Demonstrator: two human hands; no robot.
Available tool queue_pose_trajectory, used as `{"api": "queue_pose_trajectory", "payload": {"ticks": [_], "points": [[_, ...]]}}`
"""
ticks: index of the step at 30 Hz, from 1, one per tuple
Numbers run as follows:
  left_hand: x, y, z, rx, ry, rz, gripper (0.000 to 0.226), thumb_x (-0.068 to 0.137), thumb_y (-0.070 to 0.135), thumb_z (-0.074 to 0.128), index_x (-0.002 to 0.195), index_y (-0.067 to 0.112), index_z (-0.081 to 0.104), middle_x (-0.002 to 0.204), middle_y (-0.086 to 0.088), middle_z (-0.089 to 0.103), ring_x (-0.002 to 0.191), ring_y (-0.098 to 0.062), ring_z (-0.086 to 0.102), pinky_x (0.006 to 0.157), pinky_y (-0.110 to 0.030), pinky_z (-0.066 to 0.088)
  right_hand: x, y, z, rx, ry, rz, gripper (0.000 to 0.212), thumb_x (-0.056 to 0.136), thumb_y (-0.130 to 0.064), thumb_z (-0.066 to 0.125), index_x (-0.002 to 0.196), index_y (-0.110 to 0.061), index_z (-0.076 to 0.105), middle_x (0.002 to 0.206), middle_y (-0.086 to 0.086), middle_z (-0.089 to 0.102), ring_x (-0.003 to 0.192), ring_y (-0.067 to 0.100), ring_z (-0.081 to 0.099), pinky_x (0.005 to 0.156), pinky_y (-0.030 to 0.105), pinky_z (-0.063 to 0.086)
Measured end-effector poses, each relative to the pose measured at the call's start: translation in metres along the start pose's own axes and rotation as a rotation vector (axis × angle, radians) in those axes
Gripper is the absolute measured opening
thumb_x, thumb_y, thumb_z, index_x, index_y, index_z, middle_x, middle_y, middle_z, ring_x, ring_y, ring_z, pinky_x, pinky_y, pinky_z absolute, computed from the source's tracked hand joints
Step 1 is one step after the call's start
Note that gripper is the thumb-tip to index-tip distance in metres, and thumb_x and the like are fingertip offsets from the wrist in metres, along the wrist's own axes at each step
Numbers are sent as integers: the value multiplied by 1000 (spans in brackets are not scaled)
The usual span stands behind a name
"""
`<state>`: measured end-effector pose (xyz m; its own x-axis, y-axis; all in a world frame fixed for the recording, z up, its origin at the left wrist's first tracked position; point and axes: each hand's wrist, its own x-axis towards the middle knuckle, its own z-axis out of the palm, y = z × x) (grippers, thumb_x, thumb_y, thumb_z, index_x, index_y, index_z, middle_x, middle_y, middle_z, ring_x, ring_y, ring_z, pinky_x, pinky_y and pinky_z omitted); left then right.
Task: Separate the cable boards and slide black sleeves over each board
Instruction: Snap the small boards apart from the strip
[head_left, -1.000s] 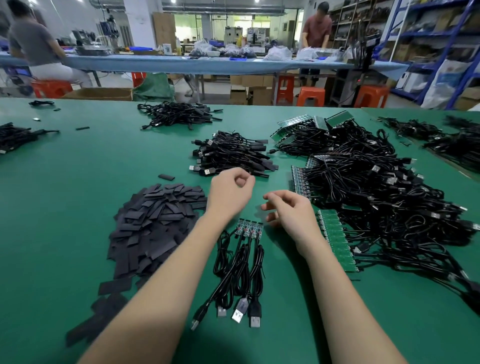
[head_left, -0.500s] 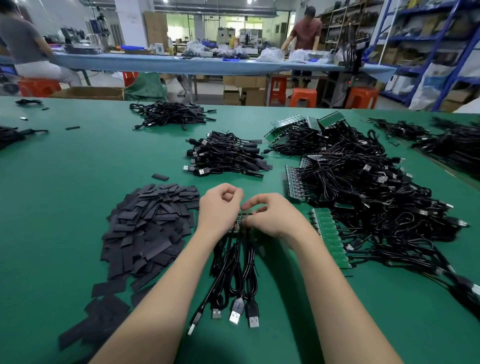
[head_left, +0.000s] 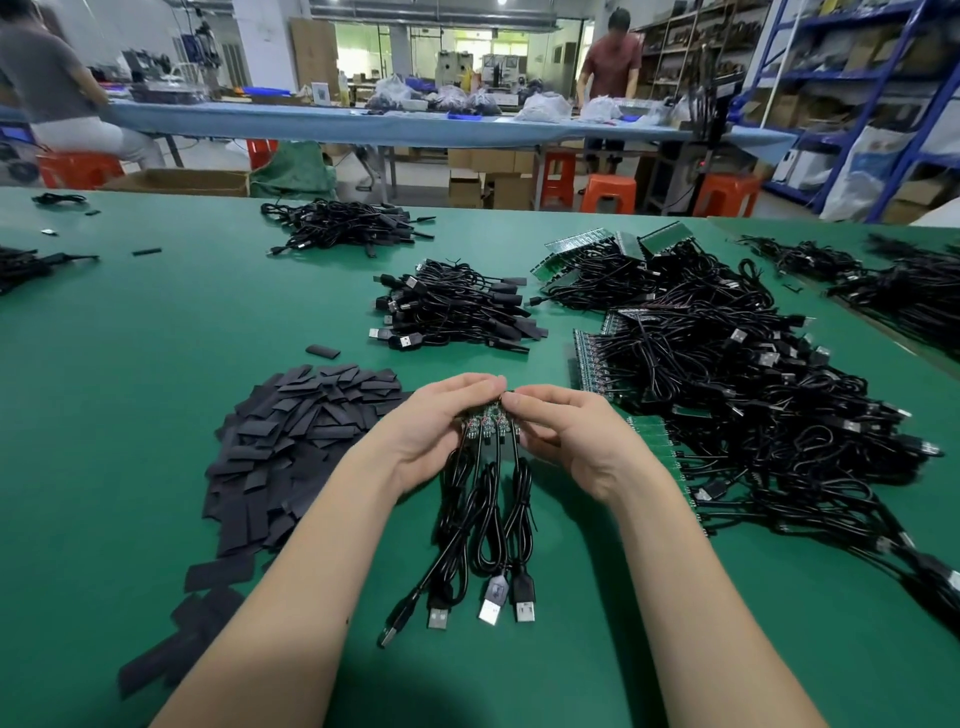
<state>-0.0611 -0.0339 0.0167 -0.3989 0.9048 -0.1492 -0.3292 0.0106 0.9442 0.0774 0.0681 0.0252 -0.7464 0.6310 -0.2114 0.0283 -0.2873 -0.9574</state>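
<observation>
A short strip of joined cable boards (head_left: 488, 422) is raised slightly above the green table, held from both ends. My left hand (head_left: 441, 423) grips its left side and my right hand (head_left: 566, 434) grips its right side, fingertips nearly meeting over the top. Several black USB cables (head_left: 488, 535) trail from the boards toward me, plugs lying on the table. A heap of flat black sleeves (head_left: 301, 441) lies just left of my left hand.
A large tangle of cables on green board panels (head_left: 727, 395) fills the right side. A pile of sleeved cables (head_left: 457, 312) lies beyond my hands, another cable pile (head_left: 343, 223) farther back. Two people work at a blue bench (head_left: 363, 124) behind.
Both hands came together over the board strip, took hold of it at each end and lifted it a little off the table.
</observation>
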Motion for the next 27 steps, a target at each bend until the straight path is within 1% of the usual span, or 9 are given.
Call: {"api": "queue_pose_trajectory", "payload": {"ticks": [3,7,11,12,16,18,22,24,27], "points": [[-4,2,-2,-46,-71,-45,27,86,19,71,110,6,67,95,-11,73,81,-21,69,84,-36,59,-1,0,1,-1,8,-6,32,59,-25,88,87,-14,76,77,1,71,62,10,62,56,22,53],[-5,2,-3,-94,-103,-71,26,83,23,74,103,6,72,93,-18,72,74,-29,71,68,-37,62,-2,-1,4,63,-69,39,41,63,-26,85,98,-10,74,80,0,70,66,13,59,60,23,53],[-6,2,-1,-88,-80,-89,35,77,29,78,104,8,71,93,-16,72,71,-27,70,65,-38,62,-1,-1,5,76,-51,69,55,65,-29,81,113,-5,72,111,12,71,100,18,59,95,40,54],[-6,2,-1,-85,-80,-87,39,76,29,77,108,7,70,96,-17,71,71,-28,69,66,-38,61,-2,-1,6,94,-45,73,52,65,-27,80,112,-6,73,115,16,69,103,19,58,96,41,53],[-7,4,1,-69,-92,-91,47,81,30,73,119,4,64,109,-27,64,75,-31,65,67,-39,60,-4,0,10,210,-99,93,21,76,-17,76,95,-9,77,99,11,70,84,20,61,67,29,58],[-7,4,2,-103,-98,-108,44,81,29,72,114,2,66,103,-24,67,71,-30,65,62,-37,60,-6,0,12,319,-123,134,8,81,-11,73,78,-8,80,83,9,74,66,16,67,55,25,58],[-7,3,2,-204,-125,-106,17,81,26,74,80,10,79,78,-9,74,61,-18,70,56,-27,58,-7,-2,9,436,-154,150,9,75,-12,77,70,-5,80,81,11,74,63,16,69,59,22,59],[-4,1,1,-40,-94,-22,11,80,24,77,86,15,80,85,-9,75,71,-20,70,68,-32,60,-6,-4,4,335,-138,93,6,73,-19,80,71,-14,80,77,3,74,65,13,67,61,24,57],[0,-6,-1,507,157,180,9,82,26,83,89,22,78,90,5,78,84,-10,71,87,-27,54,-4,-8,-6,169,-55,21,12,70,-28,82,78,-22,74,75,-5,72,66,11,65,69,28,52]]}}
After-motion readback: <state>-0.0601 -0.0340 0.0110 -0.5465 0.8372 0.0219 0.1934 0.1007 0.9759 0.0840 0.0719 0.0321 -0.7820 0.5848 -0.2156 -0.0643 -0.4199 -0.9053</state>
